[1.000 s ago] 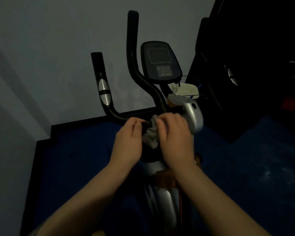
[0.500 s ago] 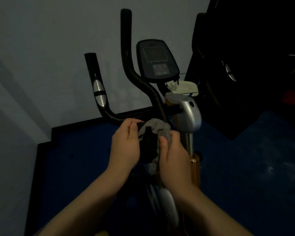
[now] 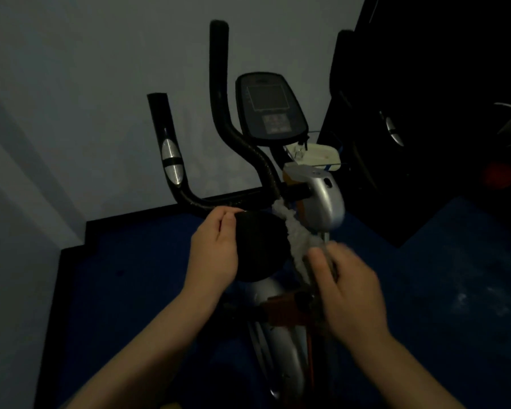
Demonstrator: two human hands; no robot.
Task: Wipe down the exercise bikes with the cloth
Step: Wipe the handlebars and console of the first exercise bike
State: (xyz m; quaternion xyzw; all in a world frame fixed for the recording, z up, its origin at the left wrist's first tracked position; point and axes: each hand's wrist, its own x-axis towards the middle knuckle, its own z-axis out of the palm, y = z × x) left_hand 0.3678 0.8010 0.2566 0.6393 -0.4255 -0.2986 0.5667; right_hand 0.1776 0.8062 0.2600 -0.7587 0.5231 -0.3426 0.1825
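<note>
An exercise bike (image 3: 326,199) stands in front of me with black handlebars (image 3: 219,113), a dark console (image 3: 270,106) and a silver housing. A grey cloth (image 3: 295,234) hangs stretched from the handlebar stem down to my right hand (image 3: 351,287), which grips its lower end and looks blurred. My left hand (image 3: 216,249) holds the left edge of a round black part (image 3: 258,246) just below the handlebar. The room is dim, so small details are hard to make out.
A grey wall with a black skirting is behind the bike. The floor (image 3: 130,290) is dark blue. A large black machine (image 3: 425,113) stands close on the right, with a small white object (image 3: 316,154) beside the console.
My right hand has pulled down and to the right, drawing the bunched cloth out into a long strip. The round black part is now uncovered. My left hand stayed by the handlebar.
</note>
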